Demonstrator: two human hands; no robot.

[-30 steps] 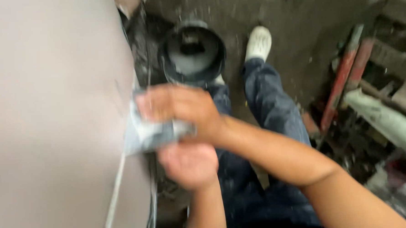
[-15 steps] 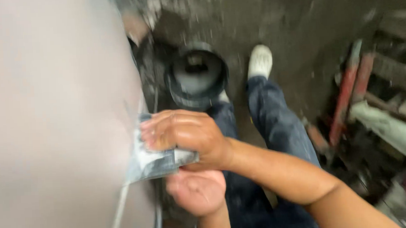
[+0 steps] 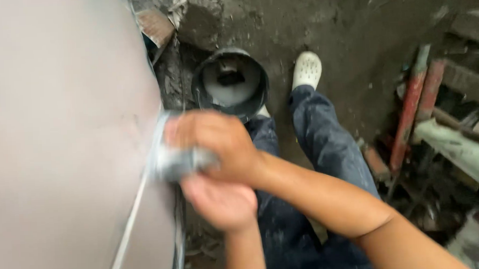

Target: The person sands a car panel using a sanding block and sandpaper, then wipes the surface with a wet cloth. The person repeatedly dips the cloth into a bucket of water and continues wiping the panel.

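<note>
Pressing a grey, wet-looking pad (image 3: 179, 163), which could be sanding paper or a folded rag, against the edge of the big pale grey panel (image 3: 62, 147), we have both hands stacked on it. Our right hand (image 3: 215, 143) lies on top with its fingers (image 3: 183, 132) curled tight over the pad, and our left hand (image 3: 221, 202) sits just beneath, knuckles up; whether its fingers grip the pad we cannot tell, as they are hidden. The pad is blurred, so the rubbing looks to be in full swing. As far as we can judge, the panel face already looks smooth and evenly dull, while the work now sits on its right edge, beside a thin pale line (image 3: 128, 231) running down. Below us stand a black bucket (image 3: 231, 84) on the dirty floor (image 3: 331, 23), our jeans (image 3: 326, 141) and a white shoe (image 3: 306, 69).
</note>
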